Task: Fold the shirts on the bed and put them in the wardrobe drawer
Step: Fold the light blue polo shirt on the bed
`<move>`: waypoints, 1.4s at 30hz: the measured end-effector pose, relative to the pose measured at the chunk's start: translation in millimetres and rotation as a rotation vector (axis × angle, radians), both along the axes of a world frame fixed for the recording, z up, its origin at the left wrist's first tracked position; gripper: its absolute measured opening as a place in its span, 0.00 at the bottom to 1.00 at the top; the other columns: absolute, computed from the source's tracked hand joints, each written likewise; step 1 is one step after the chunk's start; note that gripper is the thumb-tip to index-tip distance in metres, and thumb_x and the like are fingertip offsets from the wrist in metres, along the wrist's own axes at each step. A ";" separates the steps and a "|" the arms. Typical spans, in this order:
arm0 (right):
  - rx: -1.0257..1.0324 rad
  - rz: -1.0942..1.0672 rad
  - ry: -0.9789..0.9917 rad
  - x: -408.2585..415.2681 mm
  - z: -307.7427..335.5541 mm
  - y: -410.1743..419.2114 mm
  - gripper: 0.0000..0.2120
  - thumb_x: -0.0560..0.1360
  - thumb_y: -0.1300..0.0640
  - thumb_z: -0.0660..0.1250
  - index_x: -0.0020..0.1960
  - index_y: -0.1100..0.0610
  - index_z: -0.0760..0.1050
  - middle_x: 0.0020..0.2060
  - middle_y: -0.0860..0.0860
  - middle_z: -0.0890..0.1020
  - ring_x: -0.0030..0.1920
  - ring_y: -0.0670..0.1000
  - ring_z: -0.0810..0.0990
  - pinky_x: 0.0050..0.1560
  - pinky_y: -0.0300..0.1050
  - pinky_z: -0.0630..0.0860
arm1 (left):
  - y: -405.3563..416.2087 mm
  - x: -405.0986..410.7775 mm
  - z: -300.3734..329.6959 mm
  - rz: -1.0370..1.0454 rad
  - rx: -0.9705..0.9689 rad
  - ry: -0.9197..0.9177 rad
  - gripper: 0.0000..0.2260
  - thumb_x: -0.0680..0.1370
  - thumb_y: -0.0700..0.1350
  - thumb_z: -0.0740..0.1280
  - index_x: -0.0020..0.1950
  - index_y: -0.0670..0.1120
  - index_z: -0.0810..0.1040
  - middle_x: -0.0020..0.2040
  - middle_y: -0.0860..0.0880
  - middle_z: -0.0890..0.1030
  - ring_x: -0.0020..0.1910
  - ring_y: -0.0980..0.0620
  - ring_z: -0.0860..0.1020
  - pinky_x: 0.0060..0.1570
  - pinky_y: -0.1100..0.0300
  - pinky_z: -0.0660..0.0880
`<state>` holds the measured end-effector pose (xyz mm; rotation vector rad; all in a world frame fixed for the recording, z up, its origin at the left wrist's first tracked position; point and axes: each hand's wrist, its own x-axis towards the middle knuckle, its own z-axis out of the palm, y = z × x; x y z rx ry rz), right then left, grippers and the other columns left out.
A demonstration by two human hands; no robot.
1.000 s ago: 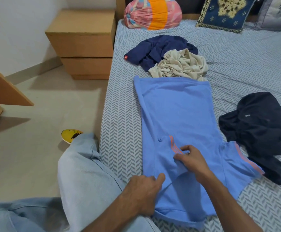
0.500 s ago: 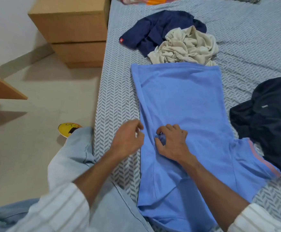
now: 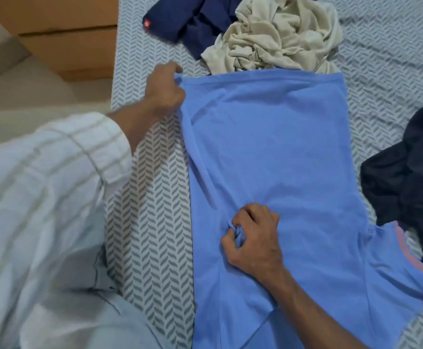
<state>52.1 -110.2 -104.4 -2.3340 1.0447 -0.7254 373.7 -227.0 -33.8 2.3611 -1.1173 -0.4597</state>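
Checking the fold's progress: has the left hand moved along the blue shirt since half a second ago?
Yes. The left hand went from beside the right hand up to the blue shirt's far corner, near the beige shirt.

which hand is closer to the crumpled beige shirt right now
Left. The left hand grips the blue shirt's far corner, just beside the beige shirt; the right hand pinches fabric mid-shirt, much nearer the person.

White sleeve with grey checks; pale blue jeans.

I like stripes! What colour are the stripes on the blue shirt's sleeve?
Orange-pink stripes, in the head view.
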 end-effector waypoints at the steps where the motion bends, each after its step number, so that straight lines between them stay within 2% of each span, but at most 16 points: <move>1: -0.002 -0.001 0.005 0.4 -1.3 -0.7 0.06 0.65 0.55 0.66 0.37 0.57 0.72 0.39 0.50 0.73 0.40 0.53 0.72 0.46 0.48 0.64 | -7.1 9.5 1.3 -0.049 0.031 0.004 0.24 0.74 0.34 0.61 0.70 0.45 0.73 0.68 0.41 0.73 0.67 0.42 0.73 0.61 0.55 0.71; 4: -0.010 0.001 0.004 0.8 -1.5 -0.6 0.06 0.65 0.55 0.66 0.37 0.58 0.73 0.39 0.51 0.73 0.40 0.54 0.72 0.46 0.49 0.65 | -16.1 26.1 12.0 -0.156 0.147 0.040 0.20 0.74 0.36 0.61 0.65 0.47 0.76 0.60 0.42 0.79 0.57 0.42 0.77 0.47 0.54 0.75; 6: -0.014 0.002 0.003 1.7 -1.2 -0.6 0.06 0.65 0.55 0.66 0.37 0.58 0.73 0.39 0.51 0.73 0.40 0.54 0.73 0.45 0.50 0.66 | -17.0 30.4 19.0 -0.170 0.159 0.050 0.17 0.73 0.36 0.62 0.59 0.45 0.80 0.51 0.43 0.80 0.48 0.44 0.77 0.39 0.56 0.72; 9: -0.018 0.000 0.002 1.9 -1.0 0.0 0.06 0.65 0.56 0.67 0.37 0.58 0.73 0.39 0.51 0.74 0.40 0.54 0.73 0.47 0.48 0.65 | -12.8 38.0 20.3 -0.104 0.093 0.122 0.19 0.68 0.33 0.60 0.52 0.47 0.82 0.39 0.46 0.79 0.42 0.47 0.76 0.36 0.58 0.70; 11: -0.021 -0.004 0.001 1.5 -0.6 0.3 0.06 0.64 0.56 0.67 0.37 0.58 0.73 0.39 0.51 0.74 0.41 0.53 0.73 0.48 0.46 0.63 | -9.7 40.3 17.5 -0.090 0.090 0.164 0.19 0.66 0.33 0.61 0.51 0.48 0.82 0.39 0.45 0.79 0.41 0.48 0.76 0.36 0.59 0.70; 13: -0.024 -0.007 0.000 1.8 -0.7 0.7 0.06 0.64 0.56 0.67 0.37 0.58 0.73 0.39 0.51 0.73 0.40 0.53 0.73 0.48 0.47 0.64 | -8.8 42.5 15.4 -0.093 0.118 0.151 0.14 0.69 0.37 0.66 0.51 0.48 0.82 0.40 0.47 0.79 0.41 0.50 0.75 0.36 0.60 0.70; 15: -0.023 -0.010 -0.002 2.0 -1.1 0.8 0.06 0.64 0.56 0.67 0.37 0.58 0.73 0.39 0.51 0.73 0.40 0.54 0.73 0.47 0.48 0.66 | -7.7 43.3 14.9 -0.109 0.182 0.086 0.11 0.71 0.41 0.70 0.52 0.49 0.82 0.44 0.48 0.80 0.43 0.49 0.77 0.39 0.59 0.72; 17: -0.017 -0.010 -0.012 1.7 -0.2 0.5 0.06 0.64 0.56 0.67 0.36 0.58 0.72 0.39 0.51 0.73 0.40 0.53 0.73 0.47 0.48 0.66 | -7.5 44.6 13.5 -0.116 0.239 0.037 0.12 0.71 0.40 0.73 0.53 0.49 0.81 0.49 0.46 0.80 0.44 0.48 0.78 0.39 0.58 0.73; 19: 0.001 -0.001 -0.047 0.5 0.8 0.4 0.06 0.62 0.57 0.65 0.35 0.59 0.72 0.40 0.51 0.74 0.41 0.52 0.72 0.48 0.48 0.65 | -10.4 44.8 13.5 -0.069 0.160 0.090 0.13 0.73 0.38 0.74 0.55 0.47 0.81 0.45 0.46 0.80 0.40 0.51 0.77 0.35 0.59 0.74; 23: 0.071 0.018 -0.131 -2.7 3.0 -0.5 0.06 0.60 0.58 0.62 0.32 0.60 0.68 0.40 0.52 0.74 0.41 0.53 0.72 0.46 0.50 0.66 | -25.6 44.7 19.9 0.066 -0.189 0.315 0.10 0.75 0.35 0.71 0.52 0.48 0.81 0.37 0.50 0.76 0.31 0.60 0.73 0.28 0.70 0.69; 25: 0.086 0.010 -0.159 -4.1 2.7 -0.8 0.06 0.61 0.58 0.61 0.31 0.60 0.65 0.40 0.53 0.73 0.41 0.53 0.71 0.46 0.49 0.65 | -36.8 36.1 21.9 0.033 -0.247 0.341 0.10 0.75 0.36 0.72 0.53 0.48 0.82 0.37 0.52 0.76 0.30 0.62 0.73 0.29 0.70 0.69; 29: 0.095 -0.052 -0.205 -4.8 1.4 -0.6 0.08 0.62 0.59 0.61 0.29 0.61 0.63 0.44 0.56 0.75 0.44 0.55 0.70 0.46 0.45 0.68 | -70.8 5.1 20.1 -0.027 -0.308 0.407 0.12 0.70 0.38 0.76 0.51 0.48 0.82 0.42 0.52 0.80 0.38 0.59 0.77 0.35 0.67 0.73; 35: 0.094 -0.094 -0.178 -3.5 -2.9 1.3 0.08 0.62 0.60 0.61 0.29 0.61 0.63 0.48 0.57 0.76 0.48 0.54 0.71 0.49 0.39 0.67 | -111.8 -30.4 1.6 -0.052 -0.209 0.391 0.18 0.62 0.45 0.79 0.51 0.50 0.82 0.46 0.48 0.79 0.38 0.55 0.76 0.30 0.69 0.70; 37: 0.091 -0.101 -0.172 -3.2 -5.4 0.9 0.08 0.62 0.60 0.61 0.29 0.60 0.63 0.48 0.57 0.76 0.48 0.54 0.71 0.50 0.38 0.67 | -117.1 -34.8 -9.1 -0.079 -0.178 0.383 0.17 0.60 0.46 0.78 0.48 0.53 0.82 0.45 0.50 0.81 0.42 0.52 0.81 0.35 0.67 0.74; 39: 0.084 -0.110 -0.168 -2.5 -6.5 0.5 0.08 0.61 0.60 0.61 0.29 0.60 0.63 0.47 0.57 0.76 0.49 0.54 0.71 0.51 0.36 0.66 | -114.9 -35.3 -21.4 -0.128 -0.116 0.368 0.15 0.62 0.46 0.77 0.47 0.54 0.82 0.42 0.52 0.83 0.47 0.50 0.84 0.44 0.61 0.80; 42: 0.072 -0.112 -0.160 -1.6 -8.5 -0.6 0.08 0.61 0.60 0.62 0.29 0.60 0.63 0.47 0.57 0.76 0.49 0.53 0.71 0.53 0.34 0.65 | -105.7 -36.6 -25.2 -0.169 -0.128 0.340 0.16 0.67 0.50 0.74 0.54 0.57 0.81 0.45 0.56 0.84 0.51 0.54 0.83 0.57 0.52 0.79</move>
